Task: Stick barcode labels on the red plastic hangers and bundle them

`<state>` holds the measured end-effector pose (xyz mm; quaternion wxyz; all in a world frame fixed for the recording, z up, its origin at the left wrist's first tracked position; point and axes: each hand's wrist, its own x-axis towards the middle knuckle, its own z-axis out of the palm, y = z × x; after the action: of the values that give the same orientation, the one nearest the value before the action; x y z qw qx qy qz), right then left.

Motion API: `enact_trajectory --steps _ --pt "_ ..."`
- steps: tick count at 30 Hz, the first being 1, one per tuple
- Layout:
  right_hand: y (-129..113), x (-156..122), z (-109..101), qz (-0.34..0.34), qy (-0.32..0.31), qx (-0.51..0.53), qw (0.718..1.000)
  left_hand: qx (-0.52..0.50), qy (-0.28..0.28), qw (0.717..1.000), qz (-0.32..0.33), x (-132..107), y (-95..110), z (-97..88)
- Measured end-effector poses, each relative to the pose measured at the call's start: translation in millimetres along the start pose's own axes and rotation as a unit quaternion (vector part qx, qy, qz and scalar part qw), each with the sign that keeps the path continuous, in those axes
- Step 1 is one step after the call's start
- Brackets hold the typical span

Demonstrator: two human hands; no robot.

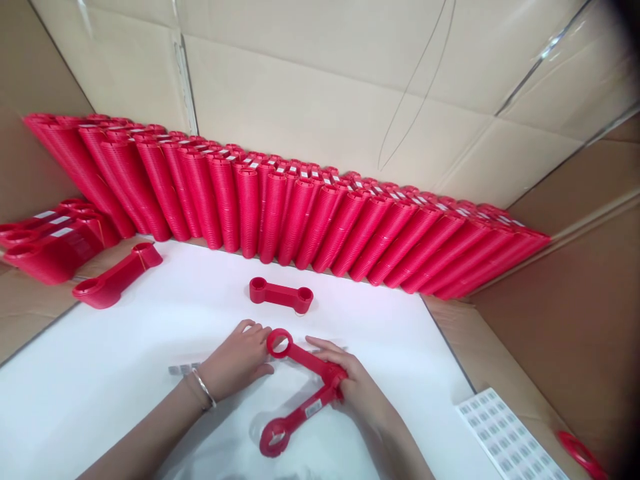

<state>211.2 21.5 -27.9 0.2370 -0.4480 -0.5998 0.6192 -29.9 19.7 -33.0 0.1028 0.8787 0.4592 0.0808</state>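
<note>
My right hand is closed on the joined end of two red plastic link pieces that spread in a V. Each piece has a ring at its outer end, and the nearer one carries a white barcode label. Beside the upper ring, my left hand has its thumb apart from its fingers; its fingertips are at the ring's edge, and whether they touch it I cannot tell. A strip of small grey labels lies by the left wrist, which wears a bracelet.
Long rows of stacked red link pieces lean along the cardboard back wall. Shorter stacks lie at left and mid-table; labelled stacks stand far left. At right are a label sheet and a red ring-ended piece.
</note>
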Motion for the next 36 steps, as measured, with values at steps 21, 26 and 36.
enact_trajectory --steps 21,26,36 --pt "-6 20 25 0.032 0.069 0.030 0.997 -0.218 0.031 0.970 -0.106 -8 -28 5.5" --pt "-8 30 48 0.040 0.066 0.040 0.996 -0.292 0.013 0.949 -0.121 -6 -26 2.5" --pt "-7 32 49 0.053 0.074 0.058 0.994 -0.199 0.023 0.972 -0.127 -8 -32 1.8"
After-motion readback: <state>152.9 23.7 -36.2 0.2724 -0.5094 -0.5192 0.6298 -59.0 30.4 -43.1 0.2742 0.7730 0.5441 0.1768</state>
